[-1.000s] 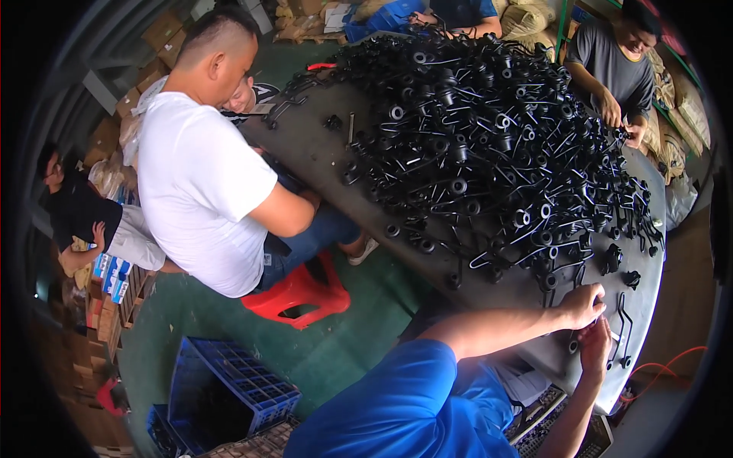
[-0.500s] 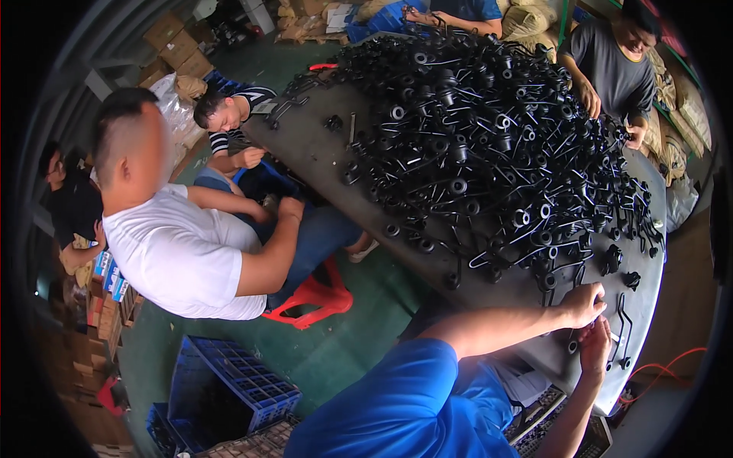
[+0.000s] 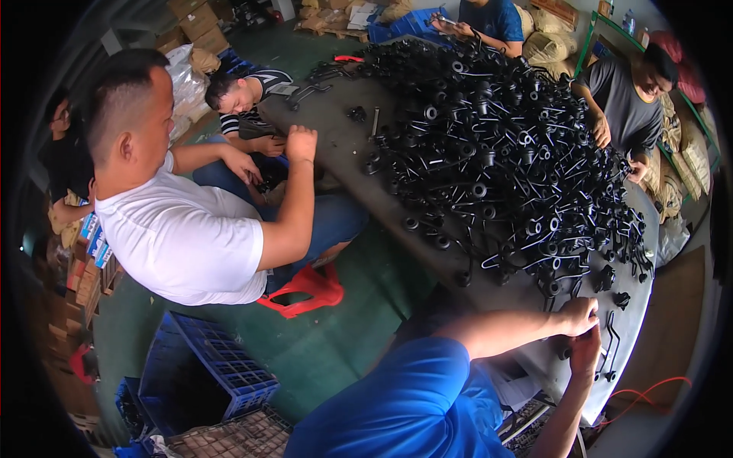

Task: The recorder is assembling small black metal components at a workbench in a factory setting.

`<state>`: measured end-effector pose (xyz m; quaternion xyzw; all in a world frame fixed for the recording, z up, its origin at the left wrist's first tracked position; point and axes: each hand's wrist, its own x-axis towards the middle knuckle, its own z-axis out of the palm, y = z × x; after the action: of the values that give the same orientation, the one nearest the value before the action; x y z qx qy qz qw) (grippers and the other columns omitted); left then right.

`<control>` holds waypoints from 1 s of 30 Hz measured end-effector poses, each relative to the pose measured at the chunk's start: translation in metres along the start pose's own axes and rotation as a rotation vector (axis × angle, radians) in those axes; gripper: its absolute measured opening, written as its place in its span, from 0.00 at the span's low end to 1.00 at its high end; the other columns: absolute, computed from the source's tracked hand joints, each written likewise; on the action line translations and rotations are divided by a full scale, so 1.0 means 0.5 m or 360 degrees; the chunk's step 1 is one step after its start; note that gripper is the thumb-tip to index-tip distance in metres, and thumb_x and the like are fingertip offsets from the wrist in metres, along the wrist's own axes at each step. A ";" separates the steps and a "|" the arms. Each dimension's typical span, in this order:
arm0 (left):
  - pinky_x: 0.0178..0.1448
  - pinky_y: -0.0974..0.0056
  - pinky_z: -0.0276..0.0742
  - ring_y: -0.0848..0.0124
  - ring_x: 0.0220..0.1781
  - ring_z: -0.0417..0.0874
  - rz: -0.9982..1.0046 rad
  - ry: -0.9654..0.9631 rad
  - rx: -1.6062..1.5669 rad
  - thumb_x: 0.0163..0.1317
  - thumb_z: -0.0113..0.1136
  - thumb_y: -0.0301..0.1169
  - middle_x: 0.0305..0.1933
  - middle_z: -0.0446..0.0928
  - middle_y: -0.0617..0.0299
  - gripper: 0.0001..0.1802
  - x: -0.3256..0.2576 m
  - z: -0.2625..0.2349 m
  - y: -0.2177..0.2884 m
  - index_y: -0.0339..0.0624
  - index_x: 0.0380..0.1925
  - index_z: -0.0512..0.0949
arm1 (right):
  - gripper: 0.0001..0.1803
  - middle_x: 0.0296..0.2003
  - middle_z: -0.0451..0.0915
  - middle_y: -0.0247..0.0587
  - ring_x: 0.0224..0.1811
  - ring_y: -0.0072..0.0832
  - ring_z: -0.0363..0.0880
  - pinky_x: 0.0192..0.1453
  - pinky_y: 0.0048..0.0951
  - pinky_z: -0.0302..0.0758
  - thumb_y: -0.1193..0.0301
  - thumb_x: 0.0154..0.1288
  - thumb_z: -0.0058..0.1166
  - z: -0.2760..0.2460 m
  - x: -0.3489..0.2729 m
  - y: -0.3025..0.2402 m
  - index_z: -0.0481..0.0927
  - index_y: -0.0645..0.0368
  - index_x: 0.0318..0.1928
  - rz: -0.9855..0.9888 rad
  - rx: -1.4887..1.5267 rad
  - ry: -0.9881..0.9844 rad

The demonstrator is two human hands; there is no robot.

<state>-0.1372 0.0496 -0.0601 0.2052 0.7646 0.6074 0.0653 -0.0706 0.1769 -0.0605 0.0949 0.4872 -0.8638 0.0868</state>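
Observation:
My left hand [image 3: 580,314] and my right hand [image 3: 586,353] meet at the near right end of a dark grey table [image 3: 347,156]. Both are closed on a small black metal part [image 3: 566,353] held between them just above the tabletop. A pair of bent black rods [image 3: 611,343] lies right beside my hands. A large heap of black bent rods with round collars [image 3: 504,145] covers most of the table beyond my hands. My blue sleeve [image 3: 412,404] fills the lower middle of the view.
A person in a white shirt [image 3: 183,237] sits on a red stool [image 3: 305,286] at the table's left side, beside another in a striped shirt [image 3: 244,95]. Two more people work at the far side [image 3: 622,99]. A blue crate [image 3: 206,370] stands on the green floor.
The person in white has leaned back and down toward the left, uncovering the person in the striped shirt, and now rests a hand on the table edge. My hands have stayed put.

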 end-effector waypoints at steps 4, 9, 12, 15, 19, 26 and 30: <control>0.46 0.54 0.76 0.52 0.42 0.81 0.0046 0.0080 -0.0072 0.57 0.62 0.37 0.38 0.80 0.47 0.16 -0.002 0.001 -0.013 0.37 0.39 0.76 | 0.16 0.41 0.80 0.35 0.36 0.22 0.79 0.38 0.26 0.77 0.61 0.75 0.40 0.062 -0.004 -0.005 0.76 0.57 0.49 -0.0107 0.0011 0.0494; 0.44 0.55 0.76 0.53 0.41 0.81 -0.0030 0.0153 -0.0391 0.59 0.61 0.35 0.37 0.80 0.48 0.13 0.004 -0.009 -0.006 0.36 0.37 0.75 | 0.13 0.35 0.79 0.32 0.28 0.18 0.73 0.28 0.20 0.69 0.64 0.73 0.46 -0.002 0.001 -0.029 0.77 0.61 0.46 -0.0423 -0.0656 0.0541; 0.44 0.55 0.76 0.53 0.41 0.81 0.0107 0.0230 -0.0257 0.59 0.61 0.35 0.37 0.79 0.48 0.13 -0.001 -0.002 -0.005 0.36 0.37 0.75 | 0.11 0.32 0.77 0.45 0.29 0.32 0.74 0.33 0.33 0.68 0.71 0.69 0.46 -0.054 0.030 -0.019 0.77 0.67 0.40 -0.0888 -0.2201 0.0538; 0.45 0.55 0.75 0.53 0.41 0.81 0.0064 0.0231 -0.0211 0.59 0.61 0.35 0.37 0.79 0.48 0.14 -0.009 0.000 -0.019 0.36 0.38 0.75 | 0.10 0.35 0.75 0.53 0.37 0.50 0.74 0.41 0.44 0.70 0.75 0.63 0.47 0.033 0.007 0.007 0.76 0.68 0.41 -0.1237 -0.2611 0.0366; 0.46 0.55 0.75 0.52 0.42 0.81 0.0115 0.0217 -0.0233 0.60 0.60 0.35 0.38 0.79 0.47 0.14 -0.007 0.008 -0.025 0.36 0.39 0.75 | 0.11 0.37 0.75 0.51 0.39 0.49 0.73 0.44 0.46 0.70 0.73 0.62 0.48 0.010 0.005 0.005 0.76 0.66 0.42 -0.1227 -0.2844 0.0325; 0.46 0.55 0.75 0.53 0.42 0.81 0.0167 0.0222 -0.0207 0.59 0.61 0.36 0.39 0.79 0.47 0.16 -0.005 0.010 -0.029 0.36 0.40 0.74 | 0.11 0.39 0.75 0.51 0.42 0.49 0.71 0.44 0.48 0.69 0.72 0.62 0.48 0.021 -0.007 0.013 0.77 0.65 0.42 -0.1320 -0.2867 0.0173; 0.45 0.55 0.75 0.52 0.42 0.81 0.0150 0.0220 -0.0203 0.59 0.61 0.35 0.38 0.80 0.48 0.14 -0.006 0.007 -0.026 0.36 0.39 0.74 | 0.12 0.39 0.76 0.52 0.42 0.50 0.71 0.45 0.48 0.69 0.73 0.62 0.48 0.025 -0.015 0.010 0.78 0.65 0.43 -0.1252 -0.2859 0.0112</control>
<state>-0.1363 0.0493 -0.0740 0.1939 0.7167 0.6699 -0.0032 -0.0634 0.1642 -0.0564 -0.1499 0.9623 -0.1358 -0.1817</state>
